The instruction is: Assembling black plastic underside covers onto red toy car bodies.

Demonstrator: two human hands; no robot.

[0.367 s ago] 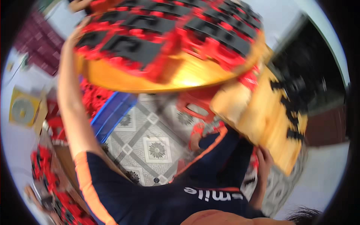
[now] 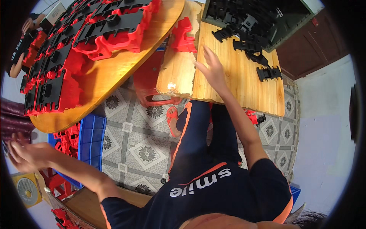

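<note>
My right hand (image 2: 214,72) hovers over the light wooden board (image 2: 236,86), fingers stretched and apart, holding nothing. Just beyond its fingertips a red plastic part (image 2: 184,36) rests by the board's left side. Several black plastic brackets (image 2: 249,46) lie further right, some spilling from a heap in a dark green bin (image 2: 272,45). At the far left my left hand (image 2: 27,153) is raised beside the round table, somewhat blurred, its fingers loosely bent and apart. A small dark thing shows by its fingertips; whether they touch it is unclear.
Stacked red frames with black tops (image 2: 114,28) cover much of the orange wooden table (image 2: 110,74). Below stand a blue crate (image 2: 92,139) of red parts and a red stool (image 2: 146,78). Another person's hand (image 2: 27,25) is at upper left. A fan (image 2: 28,190) stands lower left.
My view has swung to the right. My left hand has left the stacked frames and drawn back to the left. My right hand has risen from beside the board to above it.
</note>
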